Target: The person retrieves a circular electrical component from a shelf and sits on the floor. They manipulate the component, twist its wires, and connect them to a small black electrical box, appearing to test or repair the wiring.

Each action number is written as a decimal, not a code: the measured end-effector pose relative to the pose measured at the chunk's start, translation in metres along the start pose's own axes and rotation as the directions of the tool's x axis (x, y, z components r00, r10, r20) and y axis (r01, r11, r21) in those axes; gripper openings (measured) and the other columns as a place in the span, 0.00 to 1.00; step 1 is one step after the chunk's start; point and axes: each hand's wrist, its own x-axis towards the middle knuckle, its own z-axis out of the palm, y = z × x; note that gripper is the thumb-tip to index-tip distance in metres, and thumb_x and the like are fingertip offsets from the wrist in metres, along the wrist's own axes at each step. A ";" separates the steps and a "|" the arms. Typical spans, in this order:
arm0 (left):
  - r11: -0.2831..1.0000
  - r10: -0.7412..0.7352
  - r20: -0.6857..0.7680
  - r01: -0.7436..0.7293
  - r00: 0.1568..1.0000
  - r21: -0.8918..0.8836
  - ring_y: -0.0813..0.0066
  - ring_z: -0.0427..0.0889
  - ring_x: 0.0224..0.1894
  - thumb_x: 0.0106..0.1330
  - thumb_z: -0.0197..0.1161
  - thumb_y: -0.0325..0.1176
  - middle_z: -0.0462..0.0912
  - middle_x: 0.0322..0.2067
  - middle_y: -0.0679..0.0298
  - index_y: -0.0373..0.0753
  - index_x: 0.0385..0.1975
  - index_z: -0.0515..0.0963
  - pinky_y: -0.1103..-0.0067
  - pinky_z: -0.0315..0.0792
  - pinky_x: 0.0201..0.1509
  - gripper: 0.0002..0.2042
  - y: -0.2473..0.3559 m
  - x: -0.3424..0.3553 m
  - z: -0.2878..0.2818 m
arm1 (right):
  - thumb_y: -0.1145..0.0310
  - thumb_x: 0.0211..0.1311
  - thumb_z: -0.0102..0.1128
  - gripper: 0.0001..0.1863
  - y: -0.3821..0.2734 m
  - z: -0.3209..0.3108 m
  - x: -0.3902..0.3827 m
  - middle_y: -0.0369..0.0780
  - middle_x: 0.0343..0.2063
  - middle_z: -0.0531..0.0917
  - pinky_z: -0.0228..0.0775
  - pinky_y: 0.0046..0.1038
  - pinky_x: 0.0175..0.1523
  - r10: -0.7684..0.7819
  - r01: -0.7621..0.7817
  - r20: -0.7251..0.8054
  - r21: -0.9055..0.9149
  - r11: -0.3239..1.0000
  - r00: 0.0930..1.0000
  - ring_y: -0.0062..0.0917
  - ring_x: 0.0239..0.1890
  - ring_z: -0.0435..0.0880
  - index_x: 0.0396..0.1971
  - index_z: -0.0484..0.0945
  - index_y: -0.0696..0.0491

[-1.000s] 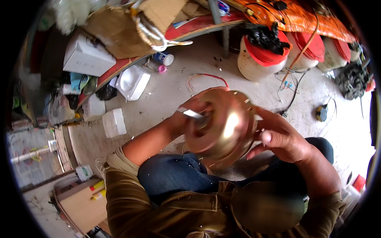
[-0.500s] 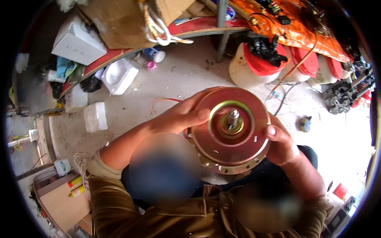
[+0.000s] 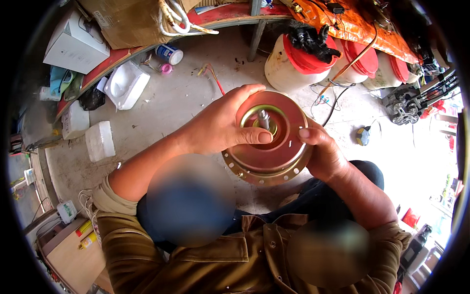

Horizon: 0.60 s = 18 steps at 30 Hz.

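Metal housing [image 3: 274,149], round and copper-red: sits directly between the fingers of both hands, above the lap. With the left hand [image 3: 218,122], grips the left rim, fingers along the far-left edge, thumb laid across the face, its tip just to the near side of the central shaft [image 3: 264,117]; cannot tell whether touching it. With the right hand [image 3: 327,154], grips the right rim, thumb resting on the edge of the face, remaining fingers mostly hidden beneath. On both sides, closed in on the rim, holding the same housing, not spread wide. At the shaft, nearer with the left hand; with the right, well short of the middle.

Points shaft-end up toward the head, tipped to the far side and slightly left. Has its long axis along that shaft, square to the flat face. Shows on the near side, below the face, a wider flange [image 3: 259,179] with a row of holes.

Outward, past the left hand on the far side: red wires [image 3: 219,87] against the floor. Farther right: a small dark-and-yellow block [image 3: 363,136]. Far side, toward the right: a white bucket [image 3: 279,68] under a red lid and black plastic bag [image 3: 311,41]. Far left: a white moulded tray [image 3: 128,85].
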 end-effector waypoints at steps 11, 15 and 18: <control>0.942 0.135 -0.283 -0.035 0.950 0.333 0.62 0.75 0.48 0.51 0.67 0.46 0.75 0.43 0.51 0.33 0.50 0.65 0.73 0.69 0.50 0.32 0.010 -0.006 0.014 | 0.59 0.50 0.65 0.41 -0.002 0.021 -0.002 0.43 0.52 0.70 0.57 0.28 0.61 -0.155 0.157 0.028 -0.154 0.976 0.988 0.26 0.55 0.68 0.60 0.55 0.61; 0.962 0.105 -0.348 -0.006 0.932 0.275 0.69 0.76 0.42 0.51 0.66 0.42 0.76 0.40 0.55 0.32 0.48 0.67 0.76 0.70 0.47 0.27 -0.015 0.005 0.011 | 0.58 0.51 0.65 0.41 0.007 0.008 0.007 0.48 0.52 0.70 0.59 0.30 0.59 -0.325 0.141 -0.193 -0.622 0.770 0.926 0.32 0.55 0.69 0.59 0.56 0.63; 0.993 0.008 -0.292 0.026 0.956 0.111 0.79 0.70 0.45 0.54 0.62 0.34 0.72 0.41 0.64 0.33 0.50 0.66 0.81 0.66 0.49 0.23 -0.021 0.010 0.005 | 0.61 0.47 0.66 0.37 -0.001 0.020 0.001 0.55 0.56 0.64 0.58 0.34 0.61 -0.439 0.249 0.327 -0.942 -0.226 0.837 0.42 0.58 0.66 0.56 0.62 0.61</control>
